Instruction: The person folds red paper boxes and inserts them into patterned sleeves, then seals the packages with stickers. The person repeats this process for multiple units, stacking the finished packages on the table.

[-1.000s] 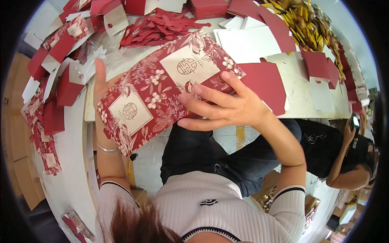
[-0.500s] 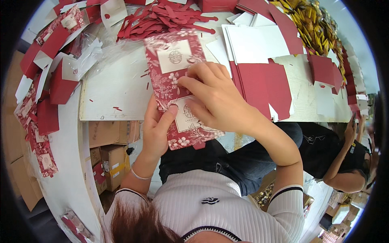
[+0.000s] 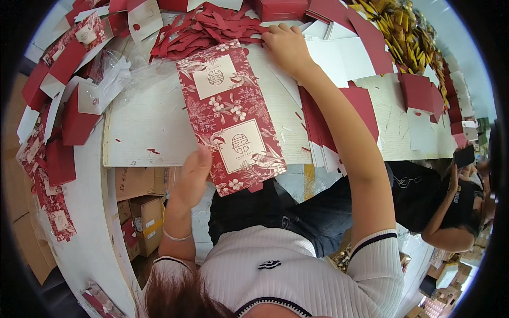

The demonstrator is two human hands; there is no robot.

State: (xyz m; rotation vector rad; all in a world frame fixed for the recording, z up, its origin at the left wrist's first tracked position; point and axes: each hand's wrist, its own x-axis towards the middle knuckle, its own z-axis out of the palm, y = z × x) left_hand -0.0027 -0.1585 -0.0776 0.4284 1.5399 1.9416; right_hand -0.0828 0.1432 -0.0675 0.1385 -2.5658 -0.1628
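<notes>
A flat red floral box sleeve [image 3: 222,114] with two cream panels is held at its lower left edge by my left hand [image 3: 192,177], thumb on its printed face. The sleeve slants over the table's front edge, its lower end above my lap. My right hand [image 3: 289,50] reaches to the far side, at the right end of a heap of red paper strips [image 3: 204,29]. Its thumb and fingers close at the end of one strip; the fingertips are partly hidden.
Red and white opened boxes [image 3: 82,114] crowd the left side. White card sheets [image 3: 342,58] and red card pieces [image 3: 366,100] lie right of centre. Gold packets [image 3: 405,34] are heaped at far right. A co-worker's hand holds a dark phone [image 3: 464,156]. Cartons [image 3: 146,214] stand beneath the table.
My right hand has left the sleeve and moved forward to the strip heap. My left hand still grips the sleeve, whose face is now uncovered. The co-worker's phone has come into clearer view.
</notes>
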